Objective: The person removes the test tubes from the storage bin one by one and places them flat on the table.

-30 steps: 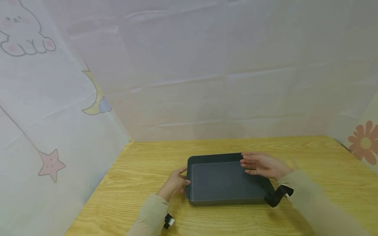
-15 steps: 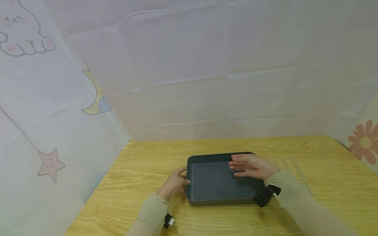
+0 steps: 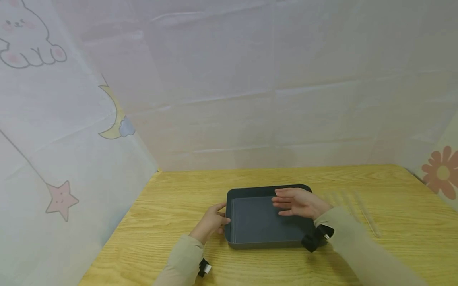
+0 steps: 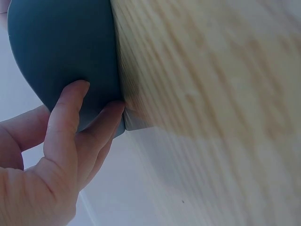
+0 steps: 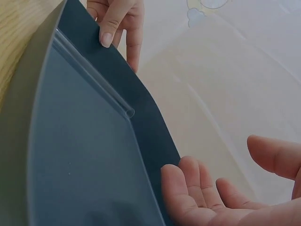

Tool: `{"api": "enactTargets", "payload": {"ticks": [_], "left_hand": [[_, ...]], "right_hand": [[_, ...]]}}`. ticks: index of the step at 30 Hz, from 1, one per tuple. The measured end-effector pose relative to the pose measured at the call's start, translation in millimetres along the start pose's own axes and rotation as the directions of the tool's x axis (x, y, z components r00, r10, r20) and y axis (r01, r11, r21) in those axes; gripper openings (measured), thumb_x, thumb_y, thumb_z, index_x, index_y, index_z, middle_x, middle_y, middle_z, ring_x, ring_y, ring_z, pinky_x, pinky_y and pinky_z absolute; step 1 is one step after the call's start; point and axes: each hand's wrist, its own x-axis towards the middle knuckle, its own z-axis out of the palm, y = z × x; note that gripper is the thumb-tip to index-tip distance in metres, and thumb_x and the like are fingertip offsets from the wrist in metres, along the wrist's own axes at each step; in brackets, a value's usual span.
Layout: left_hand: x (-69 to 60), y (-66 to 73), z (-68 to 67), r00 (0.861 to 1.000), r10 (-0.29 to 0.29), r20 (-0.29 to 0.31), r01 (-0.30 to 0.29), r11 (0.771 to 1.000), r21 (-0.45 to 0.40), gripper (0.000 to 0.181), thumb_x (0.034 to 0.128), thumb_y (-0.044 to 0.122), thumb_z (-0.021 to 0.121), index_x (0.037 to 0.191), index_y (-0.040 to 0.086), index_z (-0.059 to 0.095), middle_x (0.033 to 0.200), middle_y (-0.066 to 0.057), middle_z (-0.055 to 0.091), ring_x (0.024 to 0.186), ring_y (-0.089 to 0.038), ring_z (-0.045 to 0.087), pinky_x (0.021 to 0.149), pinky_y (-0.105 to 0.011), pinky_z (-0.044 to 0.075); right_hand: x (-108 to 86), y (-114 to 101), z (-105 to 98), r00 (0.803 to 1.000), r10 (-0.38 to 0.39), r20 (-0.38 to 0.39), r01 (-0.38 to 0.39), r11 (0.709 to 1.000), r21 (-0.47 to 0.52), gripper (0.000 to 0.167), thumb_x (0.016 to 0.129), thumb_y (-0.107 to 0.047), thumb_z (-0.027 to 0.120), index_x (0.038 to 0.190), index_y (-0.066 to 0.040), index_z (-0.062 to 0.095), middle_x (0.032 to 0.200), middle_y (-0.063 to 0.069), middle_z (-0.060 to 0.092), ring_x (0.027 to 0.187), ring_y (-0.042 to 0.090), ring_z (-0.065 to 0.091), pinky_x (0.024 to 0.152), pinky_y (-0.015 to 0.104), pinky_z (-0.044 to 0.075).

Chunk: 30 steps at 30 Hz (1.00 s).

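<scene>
A dark blue-grey rectangular tray (image 3: 264, 222) lies on the table. My left hand (image 3: 211, 223) grips its left wall, thumb over the rim and fingers against the outer side (image 4: 70, 52). Along the inside of that wall lies a clear tube (image 5: 96, 75), seen best in the right wrist view. Over the right part of the tray hovers my right hand (image 3: 300, 202), palm turned left, fingers loosely extended and holding nothing. In the right wrist view, the fingers of the right hand (image 5: 202, 202) overlap the tray's far wall; contact cannot be told.
Several thin clear tubes (image 3: 366, 213) lie side by side on the wooden table (image 3: 186, 186), right of the tray and partly behind the right sleeve. A pale printed cloth (image 3: 229, 99) hangs behind the table.
My right hand has shifted left over the tray, slowing toward now. The clear tubes on the right have come into sight from behind the sleeve. Left hand and tray stay still.
</scene>
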Motion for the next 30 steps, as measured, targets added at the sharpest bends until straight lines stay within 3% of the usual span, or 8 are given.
{"api": "enactTargets", "payload": {"ticks": [6,11,23,30], "left_hand": [[-0.4,0.0,0.5,1.000,-0.001,0.000,0.001,1.000,-0.011,0.066,0.0872,-0.015,0.057,0.148,-0.006,0.032,0.108,-0.024,0.065,0.088,-0.029,0.068,0.064,-0.037,0.056],[-0.4,0.2,1.2,1.000,-0.009,-0.004,0.009,1.000,-0.017,0.066,0.0873,-0.016,0.057,0.148,-0.005,0.034,0.105,-0.022,0.065,0.085,-0.026,0.067,0.063,-0.036,0.056],[0.5,0.4,1.5,0.999,-0.032,-0.005,0.032,0.999,-0.034,0.067,0.0874,-0.016,0.057,0.148,-0.003,0.034,0.108,-0.023,0.064,0.085,-0.027,0.068,0.064,-0.037,0.056],[-0.1,1.2,0.8,1.000,-0.013,0.006,0.013,1.000,-0.024,0.066,0.0880,-0.016,0.056,0.149,-0.005,0.031,0.107,-0.024,0.064,0.086,-0.028,0.068,0.064,-0.037,0.056]], "right_hand": [[4.2,2.5,8.8,1.000,0.015,-0.008,-0.015,1.000,0.015,0.068,0.101,-0.012,0.052,0.152,0.007,0.011,0.150,0.034,0.024,0.122,0.034,0.048,0.107,0.058,0.030],[8.1,6.0,15.3,1.000,0.025,0.001,-0.025,0.999,0.021,0.064,0.103,-0.012,0.048,0.151,0.007,0.012,0.151,0.036,0.018,0.138,0.046,0.025,0.108,0.059,0.028],[19.4,11.9,32.4,0.998,0.062,0.014,-0.062,0.997,0.039,0.059,0.104,-0.007,0.041,0.151,0.009,0.009,0.151,0.038,0.015,0.139,0.049,0.018,0.108,0.059,0.026],[24.0,11.0,42.9,0.995,0.090,0.032,-0.092,0.994,0.057,0.061,0.104,-0.008,0.041,0.150,0.011,0.005,0.150,0.040,0.013,0.139,0.051,0.016,0.108,0.060,0.026]]}}
